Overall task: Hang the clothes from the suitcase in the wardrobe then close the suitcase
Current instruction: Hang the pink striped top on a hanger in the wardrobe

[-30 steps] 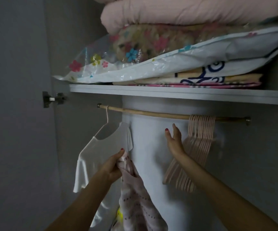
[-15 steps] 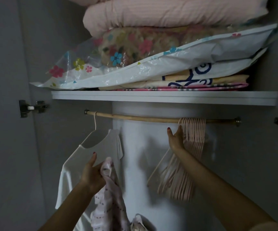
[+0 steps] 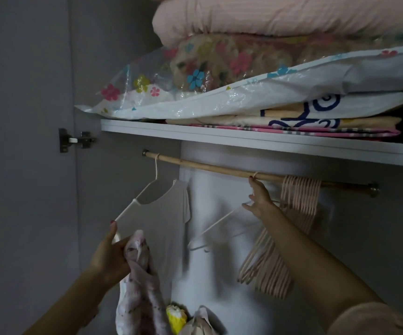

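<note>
Left hand (image 3: 108,256) grips pink patterned garment (image 3: 137,286), crumpled, hanging limp

Open stretch of rail (image 3: 219,168) between the white top (image 3: 161,221) hanging at the left end and the bunch of pink hangers (image 3: 290,228) at the right. One hanger (image 3: 222,228), gripped by the right hand (image 3: 259,201), hooks onto the rail in that gap. Shelf (image 3: 268,145) sits close above the rail, little headroom. Left hand (image 3: 111,257) with a patterned garment (image 3: 140,286) crowds the white top's front.
</note>
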